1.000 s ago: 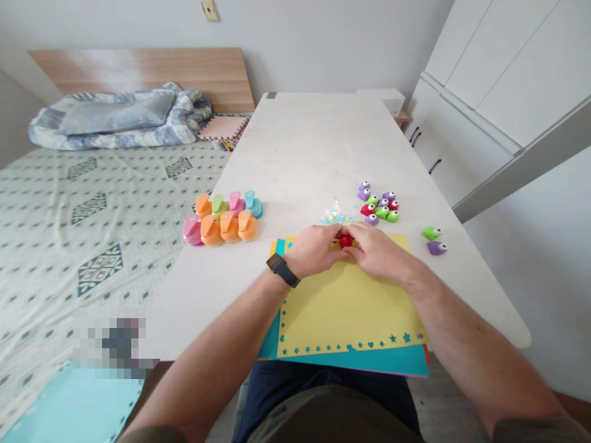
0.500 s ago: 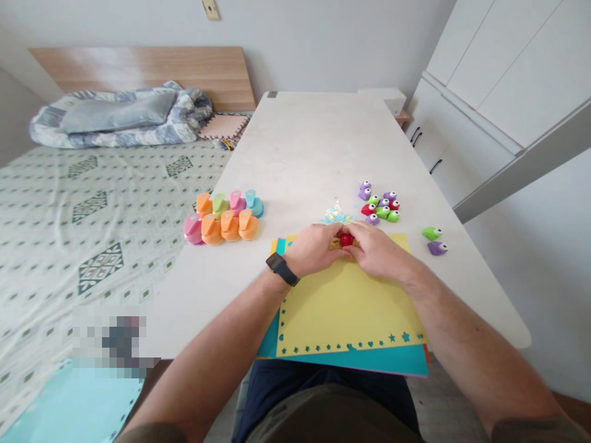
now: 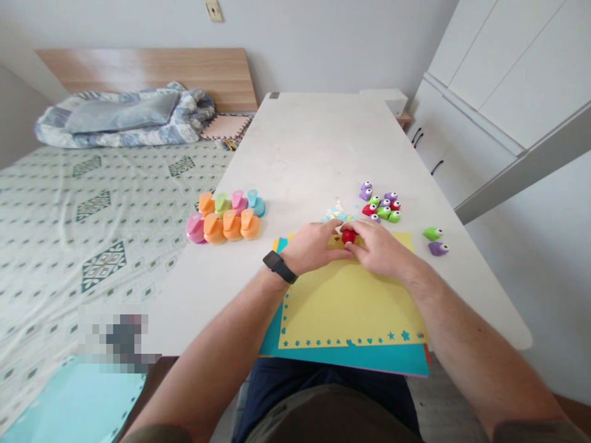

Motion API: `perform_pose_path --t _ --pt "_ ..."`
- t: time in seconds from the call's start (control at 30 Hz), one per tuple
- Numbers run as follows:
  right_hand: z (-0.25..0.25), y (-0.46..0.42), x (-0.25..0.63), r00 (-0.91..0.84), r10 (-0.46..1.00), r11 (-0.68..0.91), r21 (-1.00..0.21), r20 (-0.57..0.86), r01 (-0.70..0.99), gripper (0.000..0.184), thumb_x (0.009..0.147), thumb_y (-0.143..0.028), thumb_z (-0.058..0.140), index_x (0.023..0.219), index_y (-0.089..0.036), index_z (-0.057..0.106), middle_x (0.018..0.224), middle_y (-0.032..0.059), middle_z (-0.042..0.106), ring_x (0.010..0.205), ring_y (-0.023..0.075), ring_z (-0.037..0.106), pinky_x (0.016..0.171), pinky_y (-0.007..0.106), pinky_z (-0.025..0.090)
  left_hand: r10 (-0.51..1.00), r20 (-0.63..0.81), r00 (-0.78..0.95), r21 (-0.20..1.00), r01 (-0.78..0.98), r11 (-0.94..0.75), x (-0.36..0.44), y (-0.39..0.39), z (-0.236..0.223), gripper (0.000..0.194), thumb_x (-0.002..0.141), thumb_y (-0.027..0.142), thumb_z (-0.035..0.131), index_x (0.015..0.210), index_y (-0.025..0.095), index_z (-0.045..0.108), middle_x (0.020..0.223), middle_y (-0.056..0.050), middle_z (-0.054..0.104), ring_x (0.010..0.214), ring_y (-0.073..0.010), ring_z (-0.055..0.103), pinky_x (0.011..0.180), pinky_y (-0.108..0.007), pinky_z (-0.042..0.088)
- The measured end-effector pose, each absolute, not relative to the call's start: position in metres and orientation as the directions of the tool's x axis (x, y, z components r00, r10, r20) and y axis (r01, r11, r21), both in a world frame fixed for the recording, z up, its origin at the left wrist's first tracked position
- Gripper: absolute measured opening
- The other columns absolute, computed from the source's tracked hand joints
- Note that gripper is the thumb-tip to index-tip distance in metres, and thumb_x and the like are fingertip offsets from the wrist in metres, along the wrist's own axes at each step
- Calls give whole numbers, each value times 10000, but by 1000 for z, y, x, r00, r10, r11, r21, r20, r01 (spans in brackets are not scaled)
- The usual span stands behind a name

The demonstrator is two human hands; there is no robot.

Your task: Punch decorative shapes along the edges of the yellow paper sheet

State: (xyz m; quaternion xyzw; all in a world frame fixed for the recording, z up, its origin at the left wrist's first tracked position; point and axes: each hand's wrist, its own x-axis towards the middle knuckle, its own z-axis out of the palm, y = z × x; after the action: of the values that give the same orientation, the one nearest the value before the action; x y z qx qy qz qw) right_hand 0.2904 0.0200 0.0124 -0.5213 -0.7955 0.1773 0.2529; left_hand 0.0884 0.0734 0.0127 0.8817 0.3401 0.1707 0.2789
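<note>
**Hands Close on Red Punch at Edge of Yellow Sheet**

A person's right hand (image 3: 376,249) curls over a small red punch (image 3: 348,237), its fingers (image 3: 357,234) gripping the top of the punch at the far edge of a yellow sheet (image 3: 351,301). The left hand (image 3: 314,249), a black watch (image 3: 278,266) on its wrist, has drawn back slightly from the punch in the past second. Its fingers (image 3: 330,232) now lie extended and low beside the punch, on the sheet, and do not close around it. The punch itself has barely shifted against the paper.

The sheet lies on a larger teal sheet (image 3: 351,355) near the table's (image 3: 314,147) front edge. Stars and hearts run along the sheet's near edge, with teal showing through them.

Just beyond the hands, pale paper scraps (image 3: 336,212) lie in a small heap. To the right of the scraps is a cluster of small purple, green and red punches (image 3: 381,204). Farther right, a green punch (image 3: 433,234) and a purple punch (image 3: 438,248) sit side by side. To the left of the hands, larger orange, pink, green and blue punches (image 3: 231,223) stand grouped together. A patterned bed (image 3: 92,246) runs alongside the table.
</note>
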Motion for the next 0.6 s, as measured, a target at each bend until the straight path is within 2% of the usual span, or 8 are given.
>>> perform_pose_path --t 0.17,0.4,0.6 --pt "14 20 291 -299 933 359 -577 200 733 226 918 -183 638 1142 -184 666 1043 114 718 984 286 644 905 429 492 697 111 709 615 502 -608 88 74 13 604 855 539 792 1331 211 617 1203 -85 776 1105 -264 748 977 -373 570" --pt "16 21 291 -301 935 352 -593 188 724 238 951 -194 604 1179 -170 669 1069 114 732 983 275 659 899 398 487 706 98 701 596 527 -606 89 73 11 406 962 333 678 1342 209 609 1219 -84 774 1102 -248 751 933 -357 589" --pt "14 22 291 -303 933 357 -610 194 707 217 963 -205 595 1166 -175 665 1064 110 735 969 274 664 881 395 486 723 111 682 585 543 -602 90 73 7 348 989 245 592 1330 179 609 1146 -93 793 1083 -255 759 932 -371 590"
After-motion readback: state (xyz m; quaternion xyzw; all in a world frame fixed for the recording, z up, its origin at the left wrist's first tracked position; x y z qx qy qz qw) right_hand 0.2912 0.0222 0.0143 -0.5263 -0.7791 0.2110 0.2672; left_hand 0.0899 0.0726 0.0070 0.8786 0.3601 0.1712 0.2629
